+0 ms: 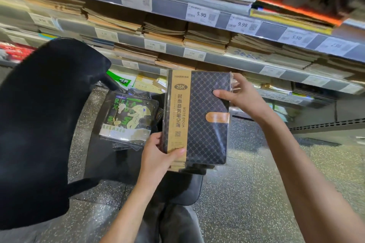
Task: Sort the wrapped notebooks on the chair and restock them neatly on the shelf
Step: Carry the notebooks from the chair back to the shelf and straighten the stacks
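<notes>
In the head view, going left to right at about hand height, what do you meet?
Black chair back → green-printed "Relaxed" wrapped notebook → left hand → dark diamond-patterned wrapped notebook → right hand.

Two bare forearms reach into view — no sleeves, watch, rings or gloves. The left hand and right hand show slim fingers with short, plain nails. Below, dark grey trousers — creased fabric.
</notes>
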`<state>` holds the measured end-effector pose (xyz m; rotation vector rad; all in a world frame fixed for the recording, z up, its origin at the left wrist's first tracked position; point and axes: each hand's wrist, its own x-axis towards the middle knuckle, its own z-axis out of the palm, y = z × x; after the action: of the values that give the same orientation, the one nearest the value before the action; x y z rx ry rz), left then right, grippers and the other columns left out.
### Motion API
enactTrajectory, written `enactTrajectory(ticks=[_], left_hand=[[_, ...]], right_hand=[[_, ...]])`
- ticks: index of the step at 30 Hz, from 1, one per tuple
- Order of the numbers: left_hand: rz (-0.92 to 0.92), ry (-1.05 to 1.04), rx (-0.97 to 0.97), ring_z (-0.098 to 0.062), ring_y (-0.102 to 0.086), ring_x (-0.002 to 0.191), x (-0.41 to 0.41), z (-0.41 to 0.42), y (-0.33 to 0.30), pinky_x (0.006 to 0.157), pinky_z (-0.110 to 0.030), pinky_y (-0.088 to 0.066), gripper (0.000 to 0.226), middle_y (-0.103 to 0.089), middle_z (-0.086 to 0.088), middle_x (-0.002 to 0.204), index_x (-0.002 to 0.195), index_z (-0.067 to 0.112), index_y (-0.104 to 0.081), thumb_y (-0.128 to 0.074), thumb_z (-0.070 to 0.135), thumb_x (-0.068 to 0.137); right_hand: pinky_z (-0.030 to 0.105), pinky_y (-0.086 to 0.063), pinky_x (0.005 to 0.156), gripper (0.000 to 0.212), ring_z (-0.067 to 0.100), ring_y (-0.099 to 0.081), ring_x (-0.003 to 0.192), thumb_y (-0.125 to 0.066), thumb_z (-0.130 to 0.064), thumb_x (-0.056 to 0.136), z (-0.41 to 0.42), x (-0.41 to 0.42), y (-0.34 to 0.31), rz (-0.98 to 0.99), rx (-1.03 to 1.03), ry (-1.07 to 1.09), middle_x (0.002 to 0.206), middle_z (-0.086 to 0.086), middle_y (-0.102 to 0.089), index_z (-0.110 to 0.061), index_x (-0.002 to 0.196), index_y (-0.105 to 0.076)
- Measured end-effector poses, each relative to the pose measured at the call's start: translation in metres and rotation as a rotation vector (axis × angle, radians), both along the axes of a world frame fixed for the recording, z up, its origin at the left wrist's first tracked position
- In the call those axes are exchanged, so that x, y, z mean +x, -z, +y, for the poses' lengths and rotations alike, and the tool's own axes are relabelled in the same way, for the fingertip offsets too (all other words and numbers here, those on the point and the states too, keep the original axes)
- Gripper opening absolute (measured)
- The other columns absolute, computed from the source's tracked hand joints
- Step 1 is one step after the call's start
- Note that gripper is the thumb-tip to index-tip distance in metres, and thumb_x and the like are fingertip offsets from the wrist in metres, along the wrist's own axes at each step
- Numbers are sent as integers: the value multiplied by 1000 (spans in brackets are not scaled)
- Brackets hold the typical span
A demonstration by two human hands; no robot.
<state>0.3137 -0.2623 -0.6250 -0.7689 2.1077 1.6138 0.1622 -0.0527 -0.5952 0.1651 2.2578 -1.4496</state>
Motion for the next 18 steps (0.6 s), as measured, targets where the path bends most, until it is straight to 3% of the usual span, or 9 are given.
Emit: enactTrajectory(ticks=[2, 4, 6, 9, 12, 14, 18], left_hand=[[31, 28, -12, 16, -55, 79, -7, -4, -15, 61, 2, -39, 45, -59, 17, 91, 89, 35, -47, -80, 13, 69], [64, 47, -11, 9, -57, 83, -15, -7, -35, 62, -3, -42, 44, -61, 15, 92, 88, 34, -47, -80, 14, 69], [97, 70, 1, 8, -54, 83, -25, -10, -59, 61, -4, -40, 42, -58, 18, 91, 86, 34, -45, -80, 15, 70], [160, 103, -11, 7, -49, 84, -38, -12, -98, 65, -8, -36, 43, -51, 21, 93, 94, 31, -45, -80, 22, 70], [242, 134, -8, 2, -53, 91, -53, -17, -133, 73, -12, -37, 43, -55, 19, 96, 97, 33, -48, -80, 27, 69], [277, 149, -30, 0, -55, 96, -60, -21, -161, 77, -12, -40, 43, -58, 17, 99, 102, 30, -51, -79, 28, 69], [325, 175, -104, -13, -48, 114, -74, -24, -219, 98, -35, -39, 70, -49, 13, 118, 130, 20, -44, -76, 38, 71]], right_hand=[[19, -54, 60, 50, 6, -63, 77, -75, -25, 75, -2, -4, -19, 48, -3, 22, 92, -6, -62, -20, 117, -49], [29, -57, 68, 54, 16, -66, 80, -77, -31, 70, -4, -9, -44, 82, 5, 39, 93, 2, -66, -18, 115, -50], [28, -57, 69, 52, 15, -66, 78, -77, -31, 71, -4, -14, -71, 128, 21, 44, 89, 1, -65, -17, 114, -51], [38, -55, 77, 66, 18, -65, 84, -79, -46, 65, -4, -18, -116, 225, 68, 79, 95, 0, -65, -21, 118, -50], [26, -49, 71, 56, 12, -61, 81, -77, -40, 71, -6, -23, -166, 344, 101, 111, 92, -11, -60, -22, 116, -49], [26, -49, 73, 61, 8, -59, 82, -77, -41, 70, -8, -25, -199, 408, 114, 135, 92, -16, -58, -19, 121, -50], [20, -49, 67, 56, 5, -64, 80, -77, -38, 70, -11, -26, -259, 472, 46, 168, 93, -8, -64, -27, 117, -48]])
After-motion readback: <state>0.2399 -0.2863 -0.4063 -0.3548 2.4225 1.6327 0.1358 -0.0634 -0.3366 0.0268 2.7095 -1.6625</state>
